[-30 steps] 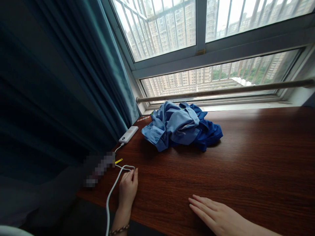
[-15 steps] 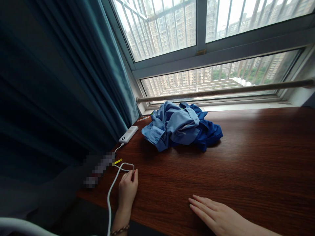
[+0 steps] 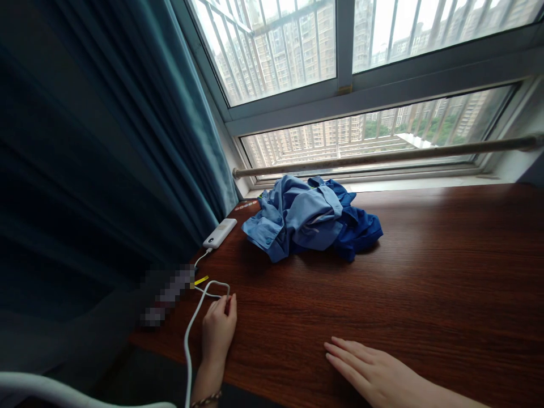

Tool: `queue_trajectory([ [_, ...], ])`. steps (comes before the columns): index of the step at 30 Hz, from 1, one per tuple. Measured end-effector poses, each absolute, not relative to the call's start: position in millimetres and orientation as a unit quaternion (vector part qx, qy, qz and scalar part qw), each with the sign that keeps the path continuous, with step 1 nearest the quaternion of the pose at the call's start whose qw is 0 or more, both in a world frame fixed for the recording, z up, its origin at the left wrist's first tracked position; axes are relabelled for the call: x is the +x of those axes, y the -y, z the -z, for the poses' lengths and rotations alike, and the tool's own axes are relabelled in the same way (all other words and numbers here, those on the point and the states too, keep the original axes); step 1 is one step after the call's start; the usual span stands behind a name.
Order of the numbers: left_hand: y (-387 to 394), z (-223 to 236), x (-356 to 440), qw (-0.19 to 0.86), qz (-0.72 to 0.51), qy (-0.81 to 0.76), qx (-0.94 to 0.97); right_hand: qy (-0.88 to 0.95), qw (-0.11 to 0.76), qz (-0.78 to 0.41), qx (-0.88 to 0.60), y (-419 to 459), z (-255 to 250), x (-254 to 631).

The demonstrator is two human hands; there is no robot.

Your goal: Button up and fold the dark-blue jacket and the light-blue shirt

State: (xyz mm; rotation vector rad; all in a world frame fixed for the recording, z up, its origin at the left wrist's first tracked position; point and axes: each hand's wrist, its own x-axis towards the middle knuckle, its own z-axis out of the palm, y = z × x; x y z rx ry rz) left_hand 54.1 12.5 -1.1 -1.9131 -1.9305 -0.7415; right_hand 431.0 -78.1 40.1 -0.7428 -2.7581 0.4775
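See one thick, smooth white cord [image 3: 80, 392] sagging across the bottom left corner; cannot tell whether to count it apart from the white cable [image 3: 186, 343] beyond. Find two bare hands: right hand [image 3: 361, 365] palm down on the glossy, dark-grained wooden table [image 3: 425, 272], fingers straight and holding nothing; left hand [image 3: 219, 328], just past one patterned bracelet [image 3: 207, 399], with thumb and fingertips pinched on the white cable. Trace it, round and supple, over the table's left side: long run pointing away towards the window [image 3: 345, 73], then bending right and down into the fingertips. Beside it, note one flat yellow strip [image 3: 201, 280]; beyond, one white oblong device [image 3: 220, 233] with one short lead [image 3: 203, 256], then one crumpled heap of light and dark blue cloth [image 3: 297, 218]. Farther off, see pleated blue curtain [image 3: 178, 113], one metal rail [image 3: 382, 157] and three windowpanes [image 3: 280, 54].
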Motion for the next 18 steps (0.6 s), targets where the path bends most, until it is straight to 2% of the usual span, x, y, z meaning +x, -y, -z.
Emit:
queue_trajectory([
  [12, -11, -3, 58, 0.152, 0.253, 0.692, -0.659, 0.949, 0.11, -0.158, -0.249, 78, -41, 433],
  [18, -6, -13, 66, 0.109, 0.232, 0.751, -0.608, 0.953, 0.103, -0.136, -0.249, 78, -43, 433],
])
